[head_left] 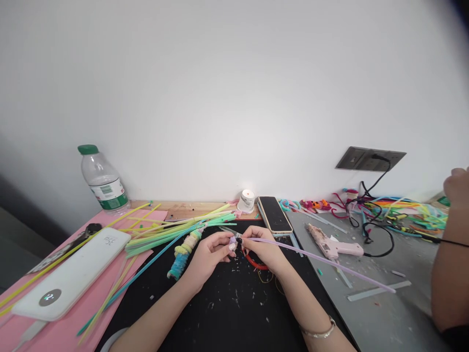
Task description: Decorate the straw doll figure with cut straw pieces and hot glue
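Over the black mat (pixel 234 313), my left hand (pixel 212 252) and my right hand (pixel 262 244) meet with their fingertips close together. A lavender pipe cleaner (pixel 322 259) runs from between them out to the right, its far end over the grey table. My left fingers pinch its small purple bunched end, and my right fingers close on the strand beside it; the exact grip is partly hidden. Under my right hand lies something red and curved (pixel 256 263), perhaps scissor handles. Left of my hands rests a twisted yellow, green and blue pipe-cleaner piece (pixel 183 254).
Loose green and yellow pipe cleaners (pixel 183 230) lie at left, near a white power bank (pixel 73 274) and a plastic bottle (pixel 104 181). A phone (pixel 274 215) and white cup (pixel 246 201) stand behind. At right are a pink glue gun (pixel 333 244) and another person's arm (pixel 452 254).
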The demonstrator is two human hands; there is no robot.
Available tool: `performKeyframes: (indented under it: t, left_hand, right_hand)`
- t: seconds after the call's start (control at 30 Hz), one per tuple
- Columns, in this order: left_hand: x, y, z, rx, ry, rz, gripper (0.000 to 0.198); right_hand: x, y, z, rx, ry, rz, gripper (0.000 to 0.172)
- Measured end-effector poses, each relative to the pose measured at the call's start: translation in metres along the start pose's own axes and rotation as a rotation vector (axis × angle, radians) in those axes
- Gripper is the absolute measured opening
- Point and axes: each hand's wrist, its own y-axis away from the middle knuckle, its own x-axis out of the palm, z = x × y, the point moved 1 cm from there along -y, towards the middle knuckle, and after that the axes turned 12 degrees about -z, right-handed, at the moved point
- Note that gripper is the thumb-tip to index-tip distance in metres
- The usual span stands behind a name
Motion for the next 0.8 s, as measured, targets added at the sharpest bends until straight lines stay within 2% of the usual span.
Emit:
performKeyframes:
  t: [0.17, 0.3, 0.47, 0.8]
  left_hand:
    - [0.0, 0.0, 0.001, -0.008, 0.01, 0.009, 0.038]
    - [-0.001, -0.003, 0.005, -0.005, -0.018, -0.04, 0.034]
    - [-0.001, -0.003, 0.003, 0.051, -0.094, -0.099, 0.028]
    - [-0.002, -0.002, 0.004, 0.103, -0.099, -0.121, 0.024]
  right_hand:
    - [-0.001, -0.001, -0.002, 0.004, 0.016, -0.016, 0.015]
    - [0.002, 0.0, 0.0, 0.004, 0.045, -0.012, 0.016]
    - [0.006, 0.004, 0.001, -0.016, 0.085, 0.011, 0.014]
    - [0.01, 0.005, -0.003, -0.074, 0.165, 0.047, 0.015]
